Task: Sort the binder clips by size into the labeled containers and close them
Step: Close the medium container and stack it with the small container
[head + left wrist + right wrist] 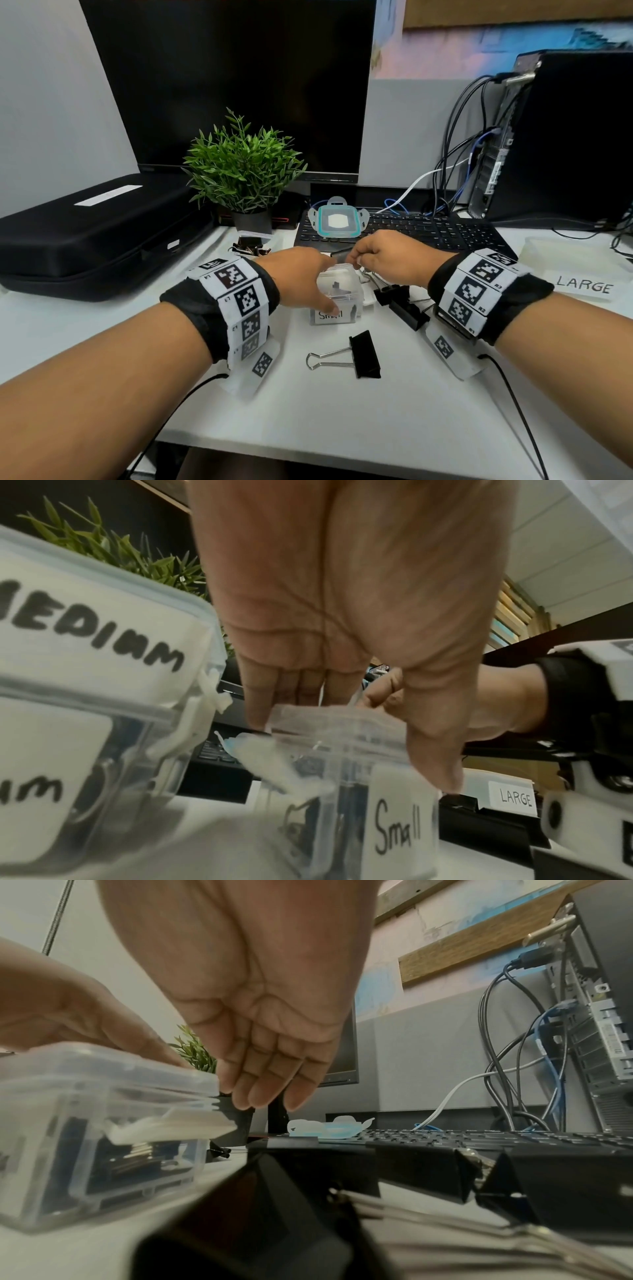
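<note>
Small container: clear box labelled "Small", near the middle of the desk, lid on top; dark clips show through its wall.
Left hand: the left hand lies over the lid, thumb down the front wall by the label, fingers straight, side by side, reaching down past the far edge of the lid.
Right hand: the right hand hovers at the box's far right corner; its fingers hang straight and close together. The head view hints at a pinch, but I cannot tell on what.
Right edge of the box: large black binder clips lie just beside it, under the right wrist.
Near side: one large binder clip lies alone on open desk in front of the box, handles pointing left.
Medium container: the box marked "MEDIUM" stands just left of the small one, under the left wrist.
Large container: the one labelled "LARGE" sits well apart at the right.
Far side: a keyboard carries a loose teal-rimmed lid; a heap of clips lies by the potted plant.
Room: dark monitor behind, black case left, computer tower with cables right.
</note>
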`<move>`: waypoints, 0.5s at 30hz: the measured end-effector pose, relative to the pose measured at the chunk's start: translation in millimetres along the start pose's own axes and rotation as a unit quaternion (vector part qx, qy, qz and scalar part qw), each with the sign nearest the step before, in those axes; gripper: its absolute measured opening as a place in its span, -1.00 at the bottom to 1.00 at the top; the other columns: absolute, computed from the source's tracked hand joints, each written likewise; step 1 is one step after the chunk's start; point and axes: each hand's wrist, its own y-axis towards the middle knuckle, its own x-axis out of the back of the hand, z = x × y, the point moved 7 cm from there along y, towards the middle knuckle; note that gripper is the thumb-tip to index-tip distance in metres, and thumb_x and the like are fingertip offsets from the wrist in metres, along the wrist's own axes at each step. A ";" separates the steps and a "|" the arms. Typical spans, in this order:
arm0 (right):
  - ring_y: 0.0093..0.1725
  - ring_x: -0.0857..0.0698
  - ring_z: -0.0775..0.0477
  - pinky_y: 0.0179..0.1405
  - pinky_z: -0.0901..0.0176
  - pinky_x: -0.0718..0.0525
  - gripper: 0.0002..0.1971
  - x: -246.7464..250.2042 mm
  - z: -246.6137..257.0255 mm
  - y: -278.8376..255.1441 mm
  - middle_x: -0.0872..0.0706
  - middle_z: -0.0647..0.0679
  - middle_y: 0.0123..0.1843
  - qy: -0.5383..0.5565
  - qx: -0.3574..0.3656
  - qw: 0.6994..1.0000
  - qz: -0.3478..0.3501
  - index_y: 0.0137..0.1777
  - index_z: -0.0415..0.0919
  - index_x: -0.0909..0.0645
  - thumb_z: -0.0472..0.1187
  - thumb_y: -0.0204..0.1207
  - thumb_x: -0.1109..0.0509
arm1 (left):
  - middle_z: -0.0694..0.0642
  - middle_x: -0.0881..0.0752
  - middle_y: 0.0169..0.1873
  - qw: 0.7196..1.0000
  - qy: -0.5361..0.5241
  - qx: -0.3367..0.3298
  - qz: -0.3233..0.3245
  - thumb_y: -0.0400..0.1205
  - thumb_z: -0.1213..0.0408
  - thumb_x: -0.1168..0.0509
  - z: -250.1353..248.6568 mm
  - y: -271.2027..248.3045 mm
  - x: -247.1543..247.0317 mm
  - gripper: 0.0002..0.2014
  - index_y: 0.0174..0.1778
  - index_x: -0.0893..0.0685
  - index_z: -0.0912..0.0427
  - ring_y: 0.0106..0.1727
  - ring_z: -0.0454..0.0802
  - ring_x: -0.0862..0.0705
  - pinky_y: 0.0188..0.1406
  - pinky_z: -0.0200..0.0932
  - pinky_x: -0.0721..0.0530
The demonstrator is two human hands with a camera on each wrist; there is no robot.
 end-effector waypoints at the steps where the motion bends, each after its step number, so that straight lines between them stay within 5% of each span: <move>1: -0.05 -0.62 0.08 -0.11 0.28 -0.52 -0.75 -1.2 -0.1 0.0 -0.73 0.03 -0.01 0.009 0.000 1.000 0.005 0.15 -0.11 -0.72 -0.26 0.62 -0.23 | 0.03 -0.58 0.31 1.000 0.000 0.002 0.001 0.44 -0.17 -0.42 0.9 0.5 -0.6 -0.24 0.52 -0.37 0.01 0.31 0.03 -0.55 0.27 0.02 -0.57; 8: -0.28 -0.59 0.32 -0.19 0.45 -0.47 -0.55 -10.8 3.7 -6.6 -0.65 0.26 -0.21 0.022 0.031 0.996 0.084 0.34 -0.04 -0.61 -0.13 0.43 -0.51 | -0.03 -0.61 0.28 1.000 -0.003 0.006 0.016 0.41 -0.18 -0.44 2.5 4.0 -3.9 -0.25 0.51 -0.39 -0.07 0.27 0.00 -0.58 0.24 0.02 -0.59; 15: -0.20 -0.63 0.20 -0.06 0.31 -0.57 -0.52 -13.5 3.3 -6.3 -0.73 0.14 -0.03 0.023 0.042 0.994 0.101 0.27 0.00 -0.66 0.00 0.33 -0.60 | -0.04 -0.56 0.38 1.000 -0.004 0.006 0.021 0.40 -0.18 -0.44 4.7 9.9 -6.8 -0.18 0.57 -0.31 -0.08 0.35 0.00 -0.53 0.30 0.04 -0.56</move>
